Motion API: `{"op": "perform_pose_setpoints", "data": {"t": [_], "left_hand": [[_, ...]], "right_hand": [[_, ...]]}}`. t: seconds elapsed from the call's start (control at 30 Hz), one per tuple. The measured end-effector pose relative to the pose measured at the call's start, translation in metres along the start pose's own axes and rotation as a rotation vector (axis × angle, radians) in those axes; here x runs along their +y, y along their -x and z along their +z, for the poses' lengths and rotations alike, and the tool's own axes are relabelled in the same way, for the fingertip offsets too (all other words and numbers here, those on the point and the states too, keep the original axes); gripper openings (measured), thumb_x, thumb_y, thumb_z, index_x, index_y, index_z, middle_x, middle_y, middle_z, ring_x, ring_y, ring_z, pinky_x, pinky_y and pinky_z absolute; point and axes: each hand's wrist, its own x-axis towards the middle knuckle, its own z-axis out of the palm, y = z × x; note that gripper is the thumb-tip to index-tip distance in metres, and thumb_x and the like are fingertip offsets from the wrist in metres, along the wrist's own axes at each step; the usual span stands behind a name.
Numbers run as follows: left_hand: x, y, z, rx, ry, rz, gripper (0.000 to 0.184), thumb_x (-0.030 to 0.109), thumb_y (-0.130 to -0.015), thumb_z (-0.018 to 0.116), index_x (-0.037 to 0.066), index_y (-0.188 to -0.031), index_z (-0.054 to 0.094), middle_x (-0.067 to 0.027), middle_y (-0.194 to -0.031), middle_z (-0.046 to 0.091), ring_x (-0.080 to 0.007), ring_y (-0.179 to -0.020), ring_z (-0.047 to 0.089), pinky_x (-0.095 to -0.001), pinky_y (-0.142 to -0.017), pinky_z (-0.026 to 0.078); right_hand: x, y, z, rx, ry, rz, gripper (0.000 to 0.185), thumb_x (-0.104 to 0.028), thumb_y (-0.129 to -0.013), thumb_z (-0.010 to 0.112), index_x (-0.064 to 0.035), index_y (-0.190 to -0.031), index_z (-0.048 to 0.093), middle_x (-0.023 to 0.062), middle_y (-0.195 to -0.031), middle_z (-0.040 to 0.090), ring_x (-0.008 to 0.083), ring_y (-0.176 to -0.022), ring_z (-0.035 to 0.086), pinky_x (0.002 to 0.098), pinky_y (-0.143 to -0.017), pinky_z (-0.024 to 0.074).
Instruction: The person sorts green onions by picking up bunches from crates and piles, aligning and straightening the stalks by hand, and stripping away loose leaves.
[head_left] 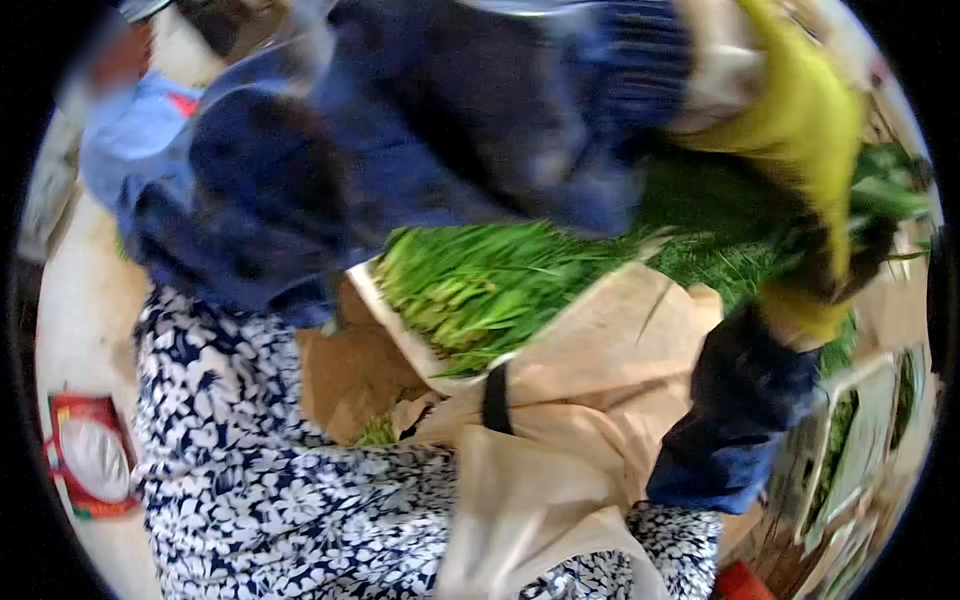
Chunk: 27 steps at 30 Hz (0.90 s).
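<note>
Both hands are at the far right of the view, close together beside a bunch of leafy greens [735, 195]. The left hand [825, 140], in a yellow glove, reaches across from above; the right hand [820, 305], gloved too, comes up from below. Blur and shadow hide the fingers, so I cannot tell whether either hand is closed on the bunch or only touching it. Leaves stick out past the gloves on the right.

The step in hand looks like handling this bunch over the larger pile, judging by how the hands meet there. Moving it from here calls for a gentle, even hold from both sides, with the stalks kept in line; long, thin leaves like these could bend or slip out.

More greens [470, 290] lie in a pale box [405, 335] in the middle, their yellowish ends towards the left. Beige cloth [620, 350] with a black strap [496, 400] spreads beside the box, towards the floral fabric [260, 480] over the person's lap. Brown cardboard [350, 355] shows between the fabric and the box. A red and white bag [92, 455] lies on the left.
</note>
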Motion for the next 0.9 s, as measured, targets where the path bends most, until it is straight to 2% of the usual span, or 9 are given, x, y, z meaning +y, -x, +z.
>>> {"op": "perform_pose_setpoints", "data": {"t": [0.23,0.37,0.43,0.5,0.53,0.63,0.7,0.77,0.9], "left_hand": [[-0.105,0.052,0.11,-0.382,0.757,-0.509,0.096,0.043,-0.08,0.074,0.001,-0.151,0.025,-0.0137,-0.146,0.043,-0.0168,-0.128,0.043,-0.03,-0.107,0.036],[-0.006,0.076,0.173,-0.34,1.078,-0.608,0.115,0.057,-0.068,0.079,-0.004,-0.149,0.026,-0.0128,-0.148,0.04,-0.0182,-0.134,0.039,-0.0352,-0.114,0.028],[-0.024,0.077,0.188,-0.392,1.108,-0.542,0.108,0.034,-0.071,0.08,-0.004,-0.151,0.018,-0.0131,-0.148,0.04,-0.0165,-0.132,0.041,-0.0332,-0.112,0.032],[-0.017,0.071,0.196,-0.368,1.224,-0.524,0.111,0.039,-0.069,0.08,-0.003,-0.151,0.018,-0.0134,-0.149,0.038,-0.0181,-0.133,0.041,-0.0334,-0.113,0.03],[0.007,0.087,0.192,-0.301,1.272,-0.583,0.11,0.04,-0.07,0.08,-0.003,-0.151,0.019,-0.0136,-0.149,0.038,-0.0188,-0.133,0.041,-0.0336,-0.113,0.03],[0.023,0.078,0.192,-0.245,1.2,-0.819,0.105,0.035,-0.07,0.079,-0.002,-0.15,0.022,-0.0144,-0.145,0.043,-0.0198,-0.131,0.044,-0.0347,-0.111,0.035],[0.01,0.075,0.199,-0.261,1.152,-0.841,0.1,0.034,-0.072,0.078,-0.003,-0.148,0.025,-0.0143,-0.142,0.046,-0.0196,-0.128,0.047,-0.0342,-0.109,0.037],[0.005,0.072,0.195,-0.216,1.081,-0.781,0.098,0.033,-0.075,0.08,-0.003,-0.148,0.026,-0.0129,-0.14,0.048,-0.0187,-0.123,0.051,-0.0333,-0.107,0.039],[0.007,0.065,0.191,-0.242,1.205,-0.804,0.094,0.026,-0.079,0.078,-0.003,-0.149,0.024,-0.013,-0.142,0.047,-0.0181,-0.125,0.049,-0.0334,-0.107,0.039]], "right_hand": [[0.016,0.116,-0.068,0.423,-0.691,0.596,0.062,-0.055,-0.093,0.051,-0.0051,-0.131,0.054,0.0156,-0.123,0.062,0.029,-0.105,0.062,0.0434,-0.095,0.0501],[-0.006,0.145,-0.106,0.339,-0.663,0.569,0.061,-0.046,-0.091,0.059,0.0005,-0.13,0.054,0.0174,-0.122,0.063,0.029,-0.109,0.061,0.0418,-0.1,0.0473],[-0.009,0.145,-0.127,0.401,-0.511,0.583,0.061,-0.047,-0.091,0.061,-0.0005,-0.128,0.055,0.0152,-0.119,0.064,0.0267,-0.108,0.062,0.04,-0.098,0.0483],[-0.008,0.145,-0.143,0.378,0.102,0.424,0.045,-0.043,-0.095,0.058,-0.0046,-0.119,0.06,0.0081,-0.113,0.065,0.018,-0.098,0.062,0.0325,-0.088,0.0508],[-0.022,0.147,-0.149,0.363,-0.056,0.594,0.041,-0.041,-0.097,0.056,-0.0046,-0.117,0.06,0.0076,-0.114,0.064,0.016,-0.095,0.061,0.0299,-0.082,0.0508],[-0.044,0.156,-0.184,0.538,0.11,0.687,0.047,-0.038,-0.094,0.062,0.0001,-0.122,0.057,0.0084,-0.104,0.065,0.0171,-0.087,0.062,0.0274,-0.075,0.0513],[-0.049,0.173,-0.21,0.642,0.473,0.691,0.052,-0.029,-0.09,0.069,0.0047,-0.127,0.053,0.0093,-0.103,0.066,0.0164,-0.086,0.063,0.0264,-0.073,0.0519],[-0.054,0.19,-0.23,0.624,0.964,0.528,0.051,-0.017,-0.09,0.069,0.0061,-0.132,0.05,0.0103,-0.107,0.066,0.0153,-0.091,0.063,0.026,-0.077,0.0522],[-0.091,0.154,-0.163,0.563,0.909,0.155,0.042,-0.003,-0.088,0.065,-0.0003,-0.13,0.056,0.0094,-0.116,0.064,0.0171,-0.104,0.06,0.0281,-0.09,0.0491]]}}
